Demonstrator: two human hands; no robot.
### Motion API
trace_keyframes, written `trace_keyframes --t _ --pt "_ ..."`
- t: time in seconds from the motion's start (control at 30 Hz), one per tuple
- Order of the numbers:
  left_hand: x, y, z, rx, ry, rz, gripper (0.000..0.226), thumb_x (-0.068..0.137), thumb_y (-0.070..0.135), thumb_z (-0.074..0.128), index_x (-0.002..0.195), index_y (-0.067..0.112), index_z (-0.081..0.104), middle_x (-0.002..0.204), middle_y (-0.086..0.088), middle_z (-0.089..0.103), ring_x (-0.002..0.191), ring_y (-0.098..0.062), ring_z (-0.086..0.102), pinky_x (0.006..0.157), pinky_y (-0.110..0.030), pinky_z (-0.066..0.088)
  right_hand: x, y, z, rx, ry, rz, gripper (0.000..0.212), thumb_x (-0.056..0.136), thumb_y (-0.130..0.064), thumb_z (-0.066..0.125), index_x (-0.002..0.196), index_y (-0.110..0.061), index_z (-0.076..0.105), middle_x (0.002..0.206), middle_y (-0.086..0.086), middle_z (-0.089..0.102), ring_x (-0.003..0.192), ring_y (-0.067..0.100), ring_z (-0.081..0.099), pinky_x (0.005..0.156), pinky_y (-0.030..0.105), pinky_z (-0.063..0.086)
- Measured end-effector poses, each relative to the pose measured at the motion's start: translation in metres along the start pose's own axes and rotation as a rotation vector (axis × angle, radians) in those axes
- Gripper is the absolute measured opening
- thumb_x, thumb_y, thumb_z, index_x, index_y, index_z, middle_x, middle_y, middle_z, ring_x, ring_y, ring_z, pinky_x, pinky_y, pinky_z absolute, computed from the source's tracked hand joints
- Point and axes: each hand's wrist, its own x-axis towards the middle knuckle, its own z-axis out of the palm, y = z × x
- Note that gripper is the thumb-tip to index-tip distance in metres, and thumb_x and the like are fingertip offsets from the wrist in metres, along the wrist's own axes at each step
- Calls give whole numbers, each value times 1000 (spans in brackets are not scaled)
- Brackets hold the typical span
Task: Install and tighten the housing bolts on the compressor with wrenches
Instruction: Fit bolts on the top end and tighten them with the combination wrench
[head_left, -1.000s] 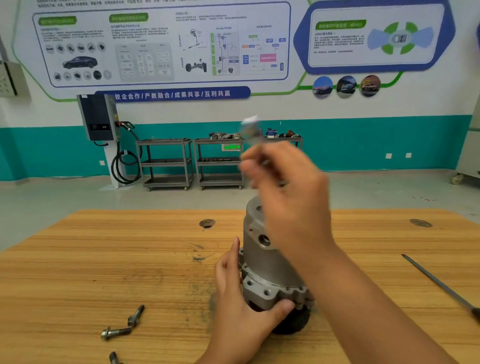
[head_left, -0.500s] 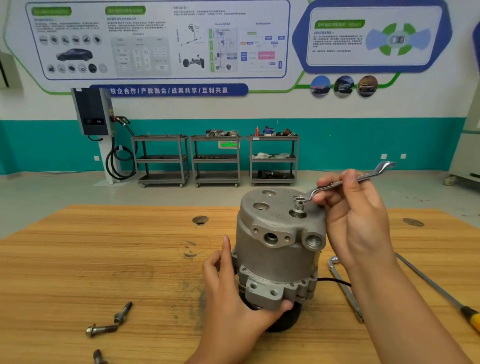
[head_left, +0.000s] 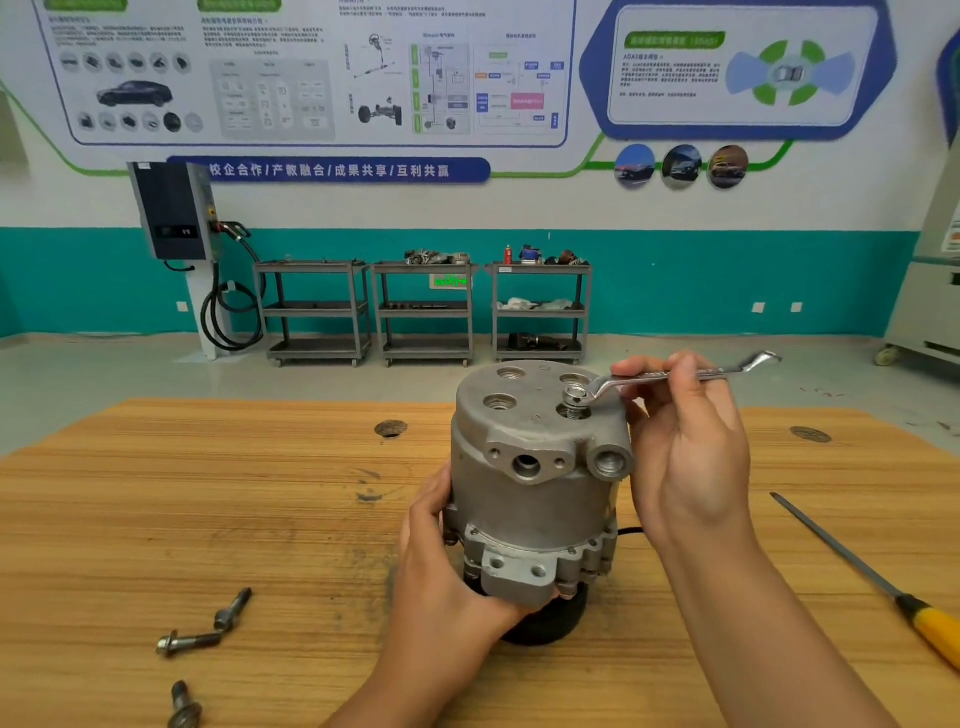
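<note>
A grey metal compressor (head_left: 530, 499) stands upright in the middle of the wooden table (head_left: 208, 519). My left hand (head_left: 441, 566) grips its lower flange from the left. A bolt (head_left: 575, 401) sticks up from a hole in the top face, with the ring end of a silver wrench (head_left: 685, 374) seated on its head. My right hand (head_left: 685, 441) pinches the wrench shaft just right of the compressor, and the handle points right. Three loose bolts (head_left: 192, 642) lie on the table at the front left.
A screwdriver (head_left: 883, 582) with a yellow handle lies at the right edge of the table. Two round holes (head_left: 390, 429) are set in the tabletop behind the compressor. Grey shelf carts (head_left: 426, 312) and a charger stand far back by the wall.
My right hand came down from in front of the camera and set the wrench ring on the top bolt. The wrench handle has swung slightly. The left hand keeps its hold.
</note>
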Motion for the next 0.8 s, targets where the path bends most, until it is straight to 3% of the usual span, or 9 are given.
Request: trace_keyframes --t 0.1,0.2,0.37,0.43,0.57,0.8 --pt "-2 1 -1 -20 -1 35 96 40 68 78 103 83 7 142 38 19 137 2 32 109 -28 38 -9 0 6 -94 47 -125 16 100 -22 34 91 -19 45 77 -3 69 76 11 59 73 25 44" --pt "-4 1 1 -36 19 42 92 41 67 76 103 81 9 140 40 22 130 10 36 100 -14 38 -18 2 12 -238 91 -319 13 100 -27 32 93 -24 43 81 -4 68 80 13 58 73 24 43" --pt "-5 0 3 -29 42 59 93 42 66 77 108 77 12 138 40 23 127 5 40 103 -29 44 -29 5 15 -442 -43 -680 8 103 -27 33 100 -29 40 90 0 59 86 18 60 75 26 46" --pt "-6 0 3 -12 51 76 96 43 64 77 113 73 11 138 37 23 123 6 43 100 -34 46 -32 8 14 -537 -133 -768 15 103 -31 32 96 -22 43 91 4 56 89 17 58 79 27 46" --pt "-6 1 3 3 62 81 104 44 64 77 116 75 3 136 35 23 115 14 43 97 -33 47 -37 11 17 -765 -216 -852 28 102 -35 33 96 -12 46 95 1 52 87 20 55 74 40 46" --pt "-6 -1 6 26 79 111 103 46 65 76 119 73 5 142 19 28 123 -3 44 101 -37 46 -38 8 19 -995 -187 -1017 15 88 -14 59 93 -2 69 89 10 69 88 16 60 73 37 46"
